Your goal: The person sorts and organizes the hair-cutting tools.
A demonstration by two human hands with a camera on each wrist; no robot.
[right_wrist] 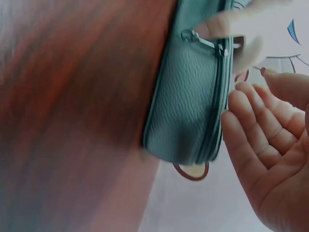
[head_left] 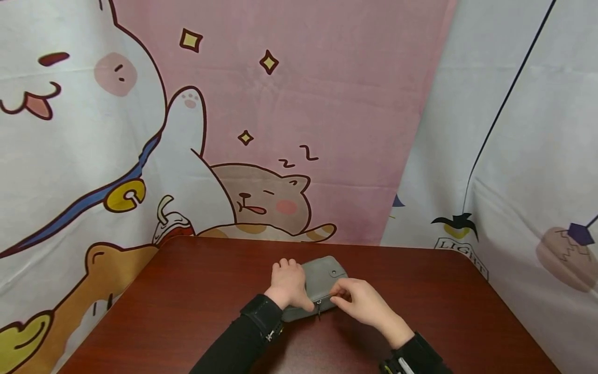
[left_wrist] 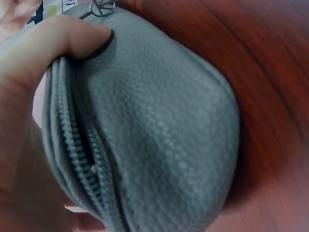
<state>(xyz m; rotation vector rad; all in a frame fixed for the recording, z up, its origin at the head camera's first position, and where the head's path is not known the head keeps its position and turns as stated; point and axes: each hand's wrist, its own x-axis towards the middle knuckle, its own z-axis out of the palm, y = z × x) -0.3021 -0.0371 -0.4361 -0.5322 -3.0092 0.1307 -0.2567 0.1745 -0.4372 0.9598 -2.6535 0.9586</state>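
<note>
A grey-green, pebbled leather-look zip pouch [head_left: 322, 278] lies on the table, with a small round snap on its top. My left hand [head_left: 289, 285] grips its left part, the thumb [left_wrist: 82, 36] bent over the zipped edge. Beside that thumb the zipper teeth [left_wrist: 79, 145] stand parted in a narrow gap. A metal zipper pull [right_wrist: 203, 41] hangs down the pouch's front side near the left thumb. My right hand [head_left: 362, 301] is at the pouch's right end, fingers loosely curled and holding nothing, fingertips right at the zipped edge in the right wrist view.
The pouch is on a reddish-brown wooden table [head_left: 210, 291] with rounded far corners. Behind the table hangs a cloth backdrop [head_left: 355, 130] printed with cartoon animals. Black sleeves and wrist bands [head_left: 263, 314] cover both forearms.
</note>
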